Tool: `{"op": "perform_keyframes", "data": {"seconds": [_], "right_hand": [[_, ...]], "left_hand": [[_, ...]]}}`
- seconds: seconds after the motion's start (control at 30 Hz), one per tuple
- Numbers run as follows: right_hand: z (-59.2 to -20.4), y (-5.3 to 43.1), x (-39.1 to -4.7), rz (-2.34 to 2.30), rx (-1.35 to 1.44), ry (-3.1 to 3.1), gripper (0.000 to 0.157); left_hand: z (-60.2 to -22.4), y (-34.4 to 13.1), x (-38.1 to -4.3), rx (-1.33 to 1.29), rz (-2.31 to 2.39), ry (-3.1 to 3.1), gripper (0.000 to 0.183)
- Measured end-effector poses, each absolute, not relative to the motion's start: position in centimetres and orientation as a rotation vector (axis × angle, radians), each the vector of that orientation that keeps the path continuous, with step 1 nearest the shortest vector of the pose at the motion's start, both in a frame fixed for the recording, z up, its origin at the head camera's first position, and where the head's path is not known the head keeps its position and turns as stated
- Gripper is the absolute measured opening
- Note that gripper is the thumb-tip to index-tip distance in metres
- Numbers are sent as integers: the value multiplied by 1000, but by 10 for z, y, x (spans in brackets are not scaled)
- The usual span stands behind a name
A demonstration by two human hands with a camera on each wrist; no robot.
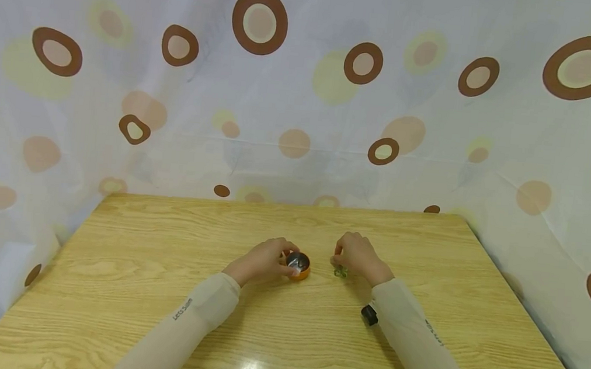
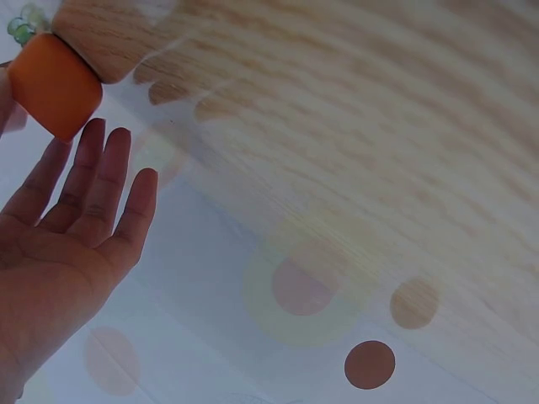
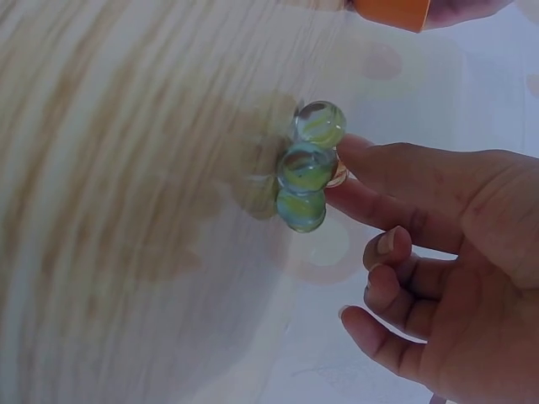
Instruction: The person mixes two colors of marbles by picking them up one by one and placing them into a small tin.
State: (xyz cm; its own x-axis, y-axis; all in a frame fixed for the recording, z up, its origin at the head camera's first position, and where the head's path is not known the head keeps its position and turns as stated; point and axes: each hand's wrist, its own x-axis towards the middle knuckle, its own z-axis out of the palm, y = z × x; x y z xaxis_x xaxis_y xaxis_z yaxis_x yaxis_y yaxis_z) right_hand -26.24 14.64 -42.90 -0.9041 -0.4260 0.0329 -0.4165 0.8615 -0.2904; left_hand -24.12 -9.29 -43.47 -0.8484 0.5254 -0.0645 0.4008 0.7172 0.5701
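A small round orange bowl (image 1: 298,267) with a shiny metal inside stands on the table near the middle. My left hand (image 1: 266,260) grips its left side, thumb at the near rim and a fingertip on the far side. In the left wrist view the orange wall of the bowl (image 2: 57,87) shows between thumb and fingertips. To the right, my right hand (image 1: 358,255) reaches down over several clear glass marbles (image 1: 340,271). Seen from the right wrist, green-swirled marbles (image 3: 306,168) cluster on the tabletop; thumb and forefinger pinch one marble behind them, partly hidden.
A light wood-grain table (image 1: 163,243) spreads around both hands. A spotted pale curtain (image 1: 292,102) hangs behind it and along both sides. The black wrist camera (image 1: 369,315) sits at the right sleeve.
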Motion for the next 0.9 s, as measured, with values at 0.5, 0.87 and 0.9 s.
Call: {"op": "perform_keyframes", "data": {"seconds": [0.5,0.87,0.9], "right_hand": [[-424,144,-260,-473,-742,3039,12],[-416,135,-254,-521,-806,3045,11],[-416,135,-253,-528,-813,3043,11]], "left_hand": [[-433,-93,-243,735,809,2707,47],[-434,-92,-243,702,835,2686,47],[-434,-92,-244,703,833,2686,47]]}}
